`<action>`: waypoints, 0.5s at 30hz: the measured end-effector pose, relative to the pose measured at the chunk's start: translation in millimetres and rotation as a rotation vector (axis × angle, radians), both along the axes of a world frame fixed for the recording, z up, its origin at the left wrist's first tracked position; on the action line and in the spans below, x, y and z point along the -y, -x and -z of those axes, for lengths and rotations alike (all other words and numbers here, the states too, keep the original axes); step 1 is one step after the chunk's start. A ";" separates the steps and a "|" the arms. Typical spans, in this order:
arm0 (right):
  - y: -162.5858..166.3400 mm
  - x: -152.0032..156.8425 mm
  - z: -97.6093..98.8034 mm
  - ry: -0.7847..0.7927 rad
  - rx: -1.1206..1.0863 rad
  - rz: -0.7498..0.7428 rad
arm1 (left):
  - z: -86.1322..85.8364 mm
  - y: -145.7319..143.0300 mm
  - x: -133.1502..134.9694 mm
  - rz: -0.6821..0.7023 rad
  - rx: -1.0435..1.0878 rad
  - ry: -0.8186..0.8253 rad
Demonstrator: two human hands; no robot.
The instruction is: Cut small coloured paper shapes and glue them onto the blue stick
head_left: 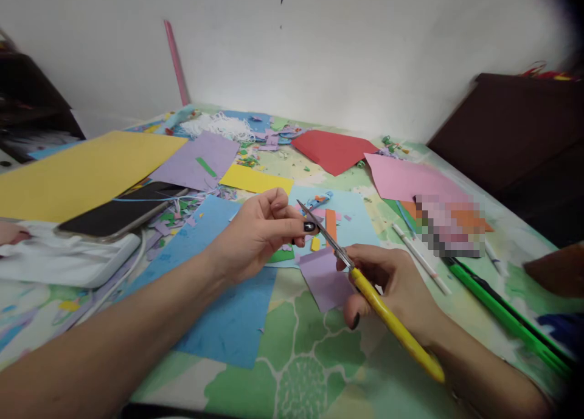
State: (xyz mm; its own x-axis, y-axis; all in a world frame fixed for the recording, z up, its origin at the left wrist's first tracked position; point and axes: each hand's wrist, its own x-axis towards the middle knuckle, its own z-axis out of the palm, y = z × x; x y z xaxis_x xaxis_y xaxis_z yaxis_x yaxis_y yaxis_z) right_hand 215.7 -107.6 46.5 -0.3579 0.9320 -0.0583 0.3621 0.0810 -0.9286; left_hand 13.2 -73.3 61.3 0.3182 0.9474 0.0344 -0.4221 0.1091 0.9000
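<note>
My right hand is closed around yellow-handled scissors, their blades pointing up and to the left. The blade tips reach beside the fingertips of my left hand, whose thumb and fingers are pinched together. Whatever is between those fingertips is too small or hidden to make out. Below the hands lie a light blue sheet with paper scraps, an orange strip and a purple paper piece. A larger blue sheet runs under my left forearm.
At left are a phone, a white plastic holder and another person's hand. Yellow, red and pink sheets lie farther back. A green cutter and a white stick rest at right.
</note>
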 end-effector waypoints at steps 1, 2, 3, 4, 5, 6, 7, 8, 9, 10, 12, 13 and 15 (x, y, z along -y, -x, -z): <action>-0.2 0.2 0.4 -0.002 0.006 0.007 | -0.1 0.7 -0.2 -0.001 -0.006 -0.011; -0.5 0.2 0.7 -0.008 0.014 0.009 | -0.3 1.4 -0.6 -0.005 -0.016 -0.023; -1.0 0.2 1.0 -0.018 0.025 0.009 | -0.5 2.0 -1.0 -0.011 -0.029 -0.033; -1.5 0.0 1.3 -0.031 0.039 0.006 | -0.8 2.4 -1.5 -0.016 -0.043 -0.042; -2.0 -0.3 1.4 -0.045 0.056 0.002 | -1.0 2.7 -1.9 -0.021 -0.056 -0.051; -2.4 -0.8 1.4 -0.058 0.074 -0.003 | -1.2 2.9 -2.3 -0.024 -0.069 -0.060; -2.7 -1.3 1.4 -0.070 0.088 -0.009 | -1.3 2.9 -2.5 -0.026 -0.080 -0.069; -2.9 -1.9 1.3 -0.078 0.099 -0.014 | -1.2 2.7 -2.6 -0.030 -0.089 -0.075; -2.9 -2.3 1.1 -0.082 0.108 -0.019 | -1.1 2.5 -2.6 -0.033 -0.098 -0.077; -2.7 -2.7 1.0 -0.082 0.115 -0.023 | -0.8 2.2 -2.5 -0.035 -0.104 -0.076; -2.2 -3.2 0.7 -0.081 0.122 -0.024 | 0.0 1.8 -2.3 -0.033 -0.110 -0.073; -2.0 -3.2 0.5 -0.078 0.123 -0.020 | 0.3 1.8 -2.3 -0.031 -0.110 -0.073; -1.7 -3.0 -0.1 -0.072 0.119 -0.010 | 0.5 2.0 -2.6 -0.024 -0.113 -0.080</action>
